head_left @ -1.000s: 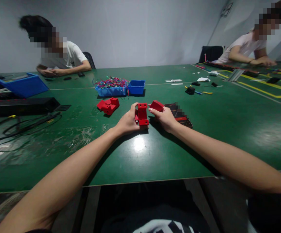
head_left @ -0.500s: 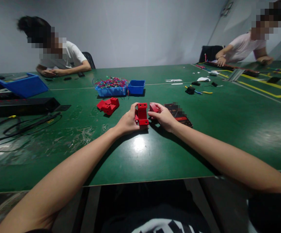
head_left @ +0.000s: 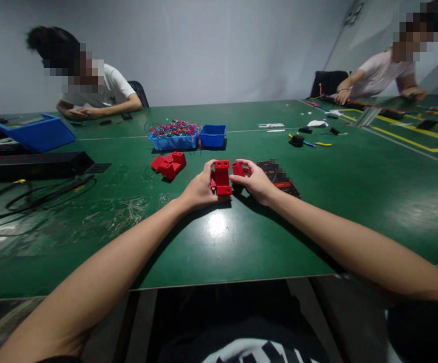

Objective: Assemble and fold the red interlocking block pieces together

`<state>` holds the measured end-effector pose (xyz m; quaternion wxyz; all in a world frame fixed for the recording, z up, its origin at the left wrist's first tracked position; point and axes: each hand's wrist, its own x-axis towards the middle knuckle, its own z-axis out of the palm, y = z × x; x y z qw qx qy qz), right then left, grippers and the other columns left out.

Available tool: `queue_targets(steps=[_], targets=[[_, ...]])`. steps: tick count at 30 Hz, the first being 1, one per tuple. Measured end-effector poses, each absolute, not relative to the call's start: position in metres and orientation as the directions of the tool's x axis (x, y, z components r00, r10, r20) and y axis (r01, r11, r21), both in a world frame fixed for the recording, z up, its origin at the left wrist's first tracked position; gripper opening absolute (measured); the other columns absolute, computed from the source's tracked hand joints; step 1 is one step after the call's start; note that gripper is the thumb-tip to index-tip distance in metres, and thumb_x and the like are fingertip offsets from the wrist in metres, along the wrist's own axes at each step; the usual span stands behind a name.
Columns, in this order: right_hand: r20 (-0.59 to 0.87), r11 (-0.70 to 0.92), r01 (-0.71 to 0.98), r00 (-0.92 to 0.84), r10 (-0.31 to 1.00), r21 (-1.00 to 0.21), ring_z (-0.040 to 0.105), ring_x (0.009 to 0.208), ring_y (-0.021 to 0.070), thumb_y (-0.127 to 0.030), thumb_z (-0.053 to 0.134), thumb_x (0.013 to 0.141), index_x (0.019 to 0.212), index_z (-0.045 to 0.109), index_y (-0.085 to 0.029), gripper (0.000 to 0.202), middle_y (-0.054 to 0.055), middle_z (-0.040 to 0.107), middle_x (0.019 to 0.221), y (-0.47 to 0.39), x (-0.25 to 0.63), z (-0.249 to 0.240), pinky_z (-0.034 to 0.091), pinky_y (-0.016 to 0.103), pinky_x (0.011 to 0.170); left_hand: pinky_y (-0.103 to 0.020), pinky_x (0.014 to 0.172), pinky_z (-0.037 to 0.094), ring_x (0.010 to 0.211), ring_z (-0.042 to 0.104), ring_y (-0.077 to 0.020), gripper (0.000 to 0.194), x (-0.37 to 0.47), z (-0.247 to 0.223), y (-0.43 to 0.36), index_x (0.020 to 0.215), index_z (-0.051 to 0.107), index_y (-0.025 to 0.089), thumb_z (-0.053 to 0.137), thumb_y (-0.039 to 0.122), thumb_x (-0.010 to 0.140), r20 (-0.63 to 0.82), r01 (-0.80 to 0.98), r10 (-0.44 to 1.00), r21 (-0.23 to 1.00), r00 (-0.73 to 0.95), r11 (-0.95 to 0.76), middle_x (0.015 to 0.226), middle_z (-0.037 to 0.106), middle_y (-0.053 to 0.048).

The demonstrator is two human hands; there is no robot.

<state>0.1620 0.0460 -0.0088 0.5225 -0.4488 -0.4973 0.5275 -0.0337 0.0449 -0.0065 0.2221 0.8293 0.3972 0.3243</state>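
My left hand (head_left: 199, 187) is closed around a red C-shaped bracket (head_left: 223, 177), whose recessed side faces right and whose end tabs have small holes. Close on its right, my right hand (head_left: 255, 182) pinches a smaller red block (head_left: 238, 170) between thumb and fingers. A narrow gap separates the two red parts. To the left of my hands lies a small pile of similar red brackets (head_left: 171, 165) on the green table (head_left: 219, 252). Partly behind my right hand is a dark phone (head_left: 284, 182) with its screen lit.
Beyond the brackets stand a blue bin (head_left: 173, 143) heaped with coloured wires and another blue bin (head_left: 213, 136). Pliers (head_left: 319, 144) lie at right. A black device (head_left: 33, 166) with loose cables (head_left: 52, 196) occupies the left. Two people (head_left: 105, 91) sit across the table.
The small red block has turned in my right hand's fingers and now shows more of its flat face. My left hand and its bracket have stayed in place.
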Motion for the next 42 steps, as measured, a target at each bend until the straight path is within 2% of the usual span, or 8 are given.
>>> queue_targets(steps=[5,11,16,21,25,30,36,42], targets=[[0.076,0.075,-0.062,-0.012,0.997,-0.995,0.057,0.077,0.0147,-0.027,0.086,0.052,0.112,0.055,-0.022,0.067,-0.001,0.062,0.089,0.0448,0.161,-0.0073,0.048,0.031,0.071,-0.035,0.077,0.052,0.083,0.068,-0.0226,0.1,-0.0341,-0.0065,0.0443,0.139,0.026,0.019,0.083,0.044,0.061,0.362,0.526,0.805,0.618,0.47,-0.584,0.103,0.066,-0.009],[0.057,0.056,-0.074,-0.016,0.998,-0.996,0.051,0.061,0.0113,-0.035,0.086,0.055,0.111,0.055,-0.021,0.065,0.001,0.062,0.09,0.0421,0.1586,-0.0057,0.038,0.025,0.05,-0.037,0.077,0.053,0.087,0.069,-0.0254,0.101,-0.0342,-0.0062,0.0452,0.14,0.026,0.016,0.083,0.045,0.061,0.343,0.523,0.809,0.629,0.477,-0.575,0.109,0.066,-0.013],[0.075,0.073,-0.065,-0.022,0.997,-0.995,0.055,0.062,0.0125,-0.036,0.088,0.053,0.114,0.054,-0.021,0.072,0.002,0.066,0.089,0.0415,0.1592,-0.0066,0.04,0.025,0.053,-0.038,0.081,0.054,0.094,0.069,-0.0268,0.101,-0.0336,-0.006,0.0452,0.14,0.026,0.018,0.083,0.045,0.06,0.359,0.529,0.805,0.616,0.472,-0.584,0.117,0.065,-0.015],[0.078,0.076,-0.053,-0.033,0.996,-0.996,0.054,0.06,0.0119,-0.035,0.088,0.053,0.115,0.051,-0.022,0.074,0.001,0.066,0.087,0.0399,0.1588,-0.0045,0.039,0.024,0.049,-0.038,0.083,0.054,0.097,0.069,-0.0267,0.102,-0.0338,-0.0063,0.045,0.139,0.026,0.018,0.083,0.045,0.06,0.367,0.522,0.803,0.618,0.47,-0.588,0.121,0.063,-0.015],[0.087,0.083,-0.113,-0.028,0.996,-0.99,0.057,0.063,0.0122,-0.033,0.086,0.055,0.114,0.049,-0.023,0.07,-0.001,0.065,0.087,0.0404,0.1579,-0.0045,0.042,0.024,0.051,-0.039,0.082,0.054,0.094,0.069,-0.0266,0.103,-0.0342,-0.0077,0.0458,0.14,0.026,0.018,0.083,0.047,0.06,0.367,0.523,0.8,0.614,0.474,-0.591,0.117,0.064,-0.015],[0.066,0.056,-0.191,-0.044,0.997,-0.98,0.063,0.07,0.0154,-0.028,0.086,0.055,0.113,0.047,-0.025,0.07,-0.001,0.065,0.086,0.0436,0.1587,-0.0074,0.05,0.029,0.062,-0.038,0.079,0.055,0.089,0.069,-0.0256,0.102,-0.0344,-0.009,0.047,0.14,0.025,0.018,0.083,0.046,0.06,0.359,0.535,0.803,0.607,0.475,-0.588,0.112,0.065,-0.013],[0.063,0.056,-0.171,-0.035,0.997,-0.984,0.061,0.069,0.0144,-0.029,0.087,0.053,0.108,0.052,-0.022,0.065,-0.002,0.064,0.083,0.0436,0.1599,-0.0074,0.051,0.031,0.067,-0.039,0.077,0.054,0.084,0.068,-0.0239,0.104,-0.0342,-0.0085,0.0471,0.141,0.024,0.019,0.083,0.045,0.06,0.355,0.535,0.808,0.613,0.47,-0.581,0.11,0.065,-0.012],[0.056,0.05,-0.119,-0.048,0.997,-0.992,0.062,0.074,0.0143,-0.028,0.09,0.047,0.087,0.06,-0.016,0.051,0.001,0.066,0.082,0.0409,0.1587,-0.0055,0.051,0.031,0.073,-0.038,0.078,0.054,0.084,0.068,-0.0233,0.103,-0.0347,-0.0078,0.0463,0.142,0.025,0.019,0.083,0.045,0.06,0.36,0.517,0.802,0.623,0.477,-0.587,0.109,0.065,-0.012]])
